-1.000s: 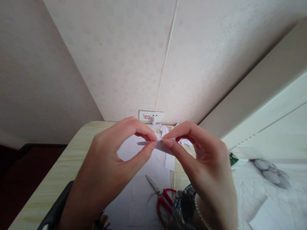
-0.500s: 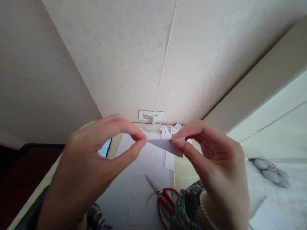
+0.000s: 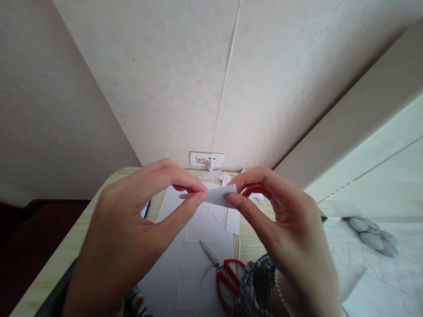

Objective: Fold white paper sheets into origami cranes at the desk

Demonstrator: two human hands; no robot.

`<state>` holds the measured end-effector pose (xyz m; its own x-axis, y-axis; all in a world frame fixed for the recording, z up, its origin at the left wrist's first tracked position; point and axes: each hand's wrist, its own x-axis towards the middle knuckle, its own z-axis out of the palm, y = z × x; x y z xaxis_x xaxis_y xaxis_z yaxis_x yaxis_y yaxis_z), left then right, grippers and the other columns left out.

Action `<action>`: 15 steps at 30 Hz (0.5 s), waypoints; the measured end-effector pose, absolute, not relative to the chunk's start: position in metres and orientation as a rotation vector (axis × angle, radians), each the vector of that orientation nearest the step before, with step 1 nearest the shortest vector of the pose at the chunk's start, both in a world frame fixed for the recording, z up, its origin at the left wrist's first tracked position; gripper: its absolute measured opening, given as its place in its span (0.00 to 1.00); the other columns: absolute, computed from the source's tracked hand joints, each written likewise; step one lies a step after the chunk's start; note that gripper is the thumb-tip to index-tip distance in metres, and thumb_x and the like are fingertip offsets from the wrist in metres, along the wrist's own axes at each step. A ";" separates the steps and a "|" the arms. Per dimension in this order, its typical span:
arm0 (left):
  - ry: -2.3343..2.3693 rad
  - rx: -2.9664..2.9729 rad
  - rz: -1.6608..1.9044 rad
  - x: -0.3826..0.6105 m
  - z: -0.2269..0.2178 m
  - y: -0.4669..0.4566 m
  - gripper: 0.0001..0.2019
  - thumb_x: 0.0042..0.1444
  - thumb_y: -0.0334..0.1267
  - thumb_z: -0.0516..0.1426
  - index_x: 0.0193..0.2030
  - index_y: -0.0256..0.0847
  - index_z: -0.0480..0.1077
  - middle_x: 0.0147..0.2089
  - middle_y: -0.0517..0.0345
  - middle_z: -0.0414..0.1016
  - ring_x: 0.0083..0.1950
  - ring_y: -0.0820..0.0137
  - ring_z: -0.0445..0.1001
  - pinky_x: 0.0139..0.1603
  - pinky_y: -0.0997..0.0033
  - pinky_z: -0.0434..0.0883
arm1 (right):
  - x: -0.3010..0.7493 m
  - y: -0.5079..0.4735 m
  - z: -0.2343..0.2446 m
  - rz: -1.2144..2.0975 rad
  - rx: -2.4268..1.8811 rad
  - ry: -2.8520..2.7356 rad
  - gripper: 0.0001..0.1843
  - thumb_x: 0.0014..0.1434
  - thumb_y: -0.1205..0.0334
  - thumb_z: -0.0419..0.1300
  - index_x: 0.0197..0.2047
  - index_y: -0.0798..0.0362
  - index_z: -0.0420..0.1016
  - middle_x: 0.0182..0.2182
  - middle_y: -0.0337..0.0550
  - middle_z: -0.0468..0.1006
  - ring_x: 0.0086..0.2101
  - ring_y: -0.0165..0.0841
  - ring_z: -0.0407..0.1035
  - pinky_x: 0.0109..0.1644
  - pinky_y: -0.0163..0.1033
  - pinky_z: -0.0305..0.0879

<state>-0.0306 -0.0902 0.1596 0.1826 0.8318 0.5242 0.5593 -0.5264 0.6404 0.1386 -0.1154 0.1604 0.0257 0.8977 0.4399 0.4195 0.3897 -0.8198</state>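
Note:
A small folded strip of white paper (image 3: 218, 196) is held in the air above the wooden table (image 3: 69, 251). My left hand (image 3: 132, 233) pinches its left end between thumb and forefinger. My right hand (image 3: 284, 233) pinches its right end the same way. Both hands are closed on the paper, their fingertips a few centimetres apart. Below them lie white paper sheets (image 3: 185, 255) and red-handled scissors (image 3: 223, 270), blades pointing away from me.
Several small folded white paper pieces (image 3: 226, 177) sit at the table's far edge under a wall socket (image 3: 206, 159). A phone (image 3: 145, 210) peeks out behind my left hand. A bed with white cover (image 3: 380, 268) is at the right. Patterned fabric (image 3: 254, 281) lies near the scissors.
The hands have drawn slightly closer together. The paper has turned from a pointed flap hanging down to a flatter strip between the fingertips.

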 end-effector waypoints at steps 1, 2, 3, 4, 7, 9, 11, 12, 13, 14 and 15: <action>1.352 2.123 1.288 -0.031 0.159 -0.090 0.05 0.55 0.37 0.59 0.29 0.49 0.72 0.31 0.70 0.76 0.33 0.72 0.72 0.37 0.73 0.67 | 0.140 -0.115 0.160 0.555 -1.211 -1.587 0.04 0.58 0.68 0.63 0.33 0.51 0.73 0.28 0.33 0.76 0.32 0.26 0.69 0.37 0.31 0.64; 1.377 2.073 1.305 -0.031 0.159 -0.090 0.05 0.55 0.38 0.58 0.29 0.49 0.72 0.31 0.69 0.76 0.34 0.71 0.72 0.36 0.72 0.66 | 0.141 -0.115 0.160 0.548 -1.218 -1.592 0.04 0.58 0.68 0.63 0.32 0.51 0.73 0.28 0.32 0.75 0.32 0.26 0.69 0.36 0.31 0.64; 1.373 2.054 1.317 -0.032 0.159 -0.090 0.05 0.56 0.39 0.58 0.29 0.50 0.71 0.31 0.69 0.76 0.34 0.71 0.72 0.36 0.72 0.66 | 0.141 -0.115 0.160 0.544 -1.224 -1.599 0.04 0.58 0.68 0.63 0.32 0.51 0.72 0.28 0.32 0.75 0.31 0.25 0.69 0.36 0.31 0.64; 1.353 2.078 1.303 -0.033 0.158 -0.090 0.05 0.55 0.39 0.58 0.29 0.50 0.71 0.30 0.70 0.75 0.33 0.71 0.72 0.36 0.72 0.66 | 0.141 -0.115 0.160 0.543 -1.230 -1.604 0.04 0.58 0.68 0.62 0.32 0.52 0.72 0.28 0.32 0.75 0.31 0.25 0.69 0.36 0.31 0.64; 1.338 2.124 1.214 -0.036 0.158 -0.090 0.04 0.55 0.37 0.58 0.30 0.49 0.72 0.31 0.70 0.75 0.32 0.72 0.71 0.37 0.73 0.67 | 0.141 -0.114 0.161 0.528 -1.242 -1.604 0.06 0.58 0.69 0.62 0.30 0.52 0.71 0.27 0.32 0.74 0.31 0.25 0.68 0.35 0.31 0.63; 1.293 2.135 1.201 -0.037 0.158 -0.090 0.03 0.55 0.36 0.58 0.31 0.50 0.72 0.32 0.70 0.76 0.34 0.72 0.72 0.37 0.75 0.68 | 0.140 -0.114 0.161 0.510 -1.249 -1.635 0.07 0.57 0.70 0.62 0.29 0.53 0.71 0.26 0.32 0.74 0.30 0.25 0.68 0.34 0.30 0.63; 1.263 2.136 1.197 -0.037 0.157 -0.090 0.04 0.55 0.36 0.59 0.32 0.50 0.72 0.32 0.70 0.76 0.35 0.73 0.73 0.37 0.76 0.68 | 0.139 -0.113 0.161 0.490 -1.248 -1.695 0.08 0.57 0.71 0.63 0.28 0.53 0.71 0.25 0.32 0.73 0.29 0.24 0.67 0.33 0.30 0.62; 1.265 2.142 1.208 -0.037 0.157 -0.090 0.05 0.55 0.35 0.58 0.31 0.50 0.72 0.32 0.71 0.75 0.34 0.74 0.72 0.37 0.77 0.68 | 0.139 -0.113 0.161 0.483 -1.247 -1.722 0.08 0.56 0.72 0.63 0.28 0.53 0.71 0.24 0.31 0.73 0.28 0.24 0.67 0.33 0.30 0.62; 1.268 2.154 1.155 -0.036 0.158 -0.089 0.05 0.55 0.34 0.58 0.31 0.50 0.72 0.32 0.71 0.76 0.34 0.74 0.73 0.38 0.78 0.68 | 0.138 -0.112 0.160 0.478 -1.245 -1.740 0.08 0.56 0.72 0.63 0.28 0.53 0.71 0.24 0.31 0.73 0.28 0.24 0.67 0.32 0.30 0.62; 1.266 2.164 1.184 -0.035 0.158 -0.089 0.05 0.55 0.34 0.58 0.31 0.50 0.72 0.31 0.72 0.75 0.34 0.75 0.72 0.38 0.78 0.68 | 0.138 -0.112 0.160 0.477 -1.242 -1.750 0.08 0.56 0.72 0.63 0.28 0.53 0.72 0.24 0.31 0.73 0.28 0.24 0.67 0.32 0.30 0.62; 1.264 2.173 1.184 -0.034 0.159 -0.088 0.06 0.55 0.33 0.58 0.31 0.50 0.72 0.31 0.72 0.75 0.34 0.75 0.72 0.38 0.79 0.68 | 0.137 -0.112 0.160 0.480 -1.240 -1.755 0.08 0.56 0.72 0.63 0.28 0.53 0.72 0.25 0.31 0.73 0.28 0.24 0.67 0.32 0.30 0.62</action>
<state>-0.0343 -0.0878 0.1588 0.2485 0.8396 0.4830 0.5369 -0.5345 0.6527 0.1370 -0.1118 0.1598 -0.0852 0.8898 0.4483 0.5379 0.4198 -0.7310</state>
